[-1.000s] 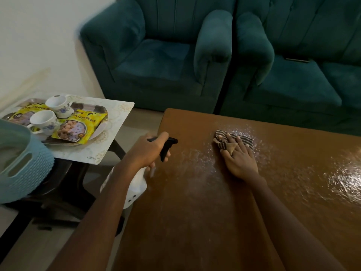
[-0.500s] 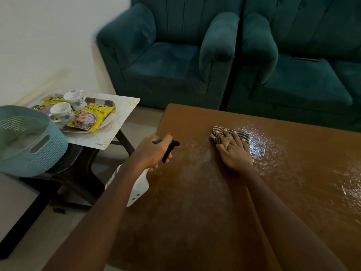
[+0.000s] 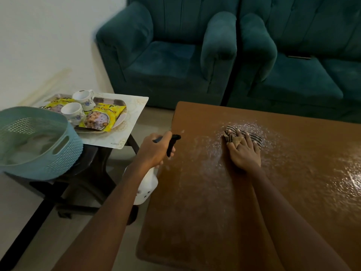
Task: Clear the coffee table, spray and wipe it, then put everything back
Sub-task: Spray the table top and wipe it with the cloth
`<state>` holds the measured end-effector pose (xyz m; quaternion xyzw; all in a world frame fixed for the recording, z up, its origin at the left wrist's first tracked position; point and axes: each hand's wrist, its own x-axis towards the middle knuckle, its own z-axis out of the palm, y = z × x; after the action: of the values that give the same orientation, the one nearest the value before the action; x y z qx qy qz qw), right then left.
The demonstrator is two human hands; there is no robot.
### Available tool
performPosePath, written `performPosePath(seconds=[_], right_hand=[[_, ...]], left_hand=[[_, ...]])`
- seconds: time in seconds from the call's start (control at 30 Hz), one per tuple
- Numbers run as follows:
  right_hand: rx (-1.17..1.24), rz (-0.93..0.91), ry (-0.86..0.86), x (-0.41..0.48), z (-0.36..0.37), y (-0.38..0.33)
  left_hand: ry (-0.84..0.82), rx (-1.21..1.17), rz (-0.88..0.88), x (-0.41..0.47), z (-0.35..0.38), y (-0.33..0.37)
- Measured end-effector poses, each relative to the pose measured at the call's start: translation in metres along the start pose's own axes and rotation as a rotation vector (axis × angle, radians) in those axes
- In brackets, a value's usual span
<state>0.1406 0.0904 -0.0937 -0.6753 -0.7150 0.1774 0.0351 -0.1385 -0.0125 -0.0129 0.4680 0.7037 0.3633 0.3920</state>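
Note:
The brown coffee table [image 3: 224, 202] carries white spray droplets across its left and middle top. My right hand [image 3: 244, 153] lies flat on a striped cloth [image 3: 256, 138] and presses it onto the wet patch. My left hand [image 3: 154, 149] grips the black trigger head of a white spray bottle [image 3: 145, 186], held at the table's left edge with the nozzle toward the top. On a side table to the left, a tray [image 3: 109, 101] holds two white cups [image 3: 84, 97] and two yellow snack packets [image 3: 103, 118].
A teal plastic basket [image 3: 39, 147] stands on a dark stool at the far left. Green sofas [image 3: 175, 55] line the far side of the coffee table. A white placemat [image 3: 132, 114] lies under the tray.
My right hand and the cloth have stayed on the wet patch near the table's far side. The left hand keeps hold of the spray bottle. The camera has shifted slightly.

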Motion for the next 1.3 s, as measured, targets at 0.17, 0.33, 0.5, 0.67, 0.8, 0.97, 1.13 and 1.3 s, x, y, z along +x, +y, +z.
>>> performPosePath(seconds=[0.17, 0.33, 0.5, 0.67, 0.8, 0.97, 1.13, 1.3], right_hand=[[-0.016, 0.088, 0.062, -0.001, 0.016, -0.036], [-0.023, -0.021, 0.057, 0.018, 0.033, -0.103], [-0.051, -0.223, 0.010, 0.030, 0.052, -0.147], [-0.067, -0.341, -0.033, 0.049, 0.053, -0.155], [-0.065, -0.426, -0.065, 0.049, 0.047, -0.163], [-0.023, -0.722, -0.106, -0.005, 0.059, -0.166], [-0.053, -0.728, -0.063, 0.016, 0.053, -0.159], [-0.125, -0.483, -0.037, 0.057, 0.048, -0.177]], left_hand=[[0.138, -0.085, 0.005, -0.004, -0.025, -0.016], [0.220, -0.120, -0.015, -0.006, -0.049, -0.029], [0.280, -0.116, -0.019, -0.007, -0.060, -0.033], [0.304, -0.081, -0.031, -0.009, -0.065, -0.034], [0.308, -0.113, -0.022, -0.012, -0.064, -0.034], [0.300, -0.120, -0.029, -0.017, -0.067, -0.039], [0.308, -0.091, -0.034, -0.015, -0.074, -0.042], [0.301, -0.084, -0.036, -0.013, -0.075, -0.039]])
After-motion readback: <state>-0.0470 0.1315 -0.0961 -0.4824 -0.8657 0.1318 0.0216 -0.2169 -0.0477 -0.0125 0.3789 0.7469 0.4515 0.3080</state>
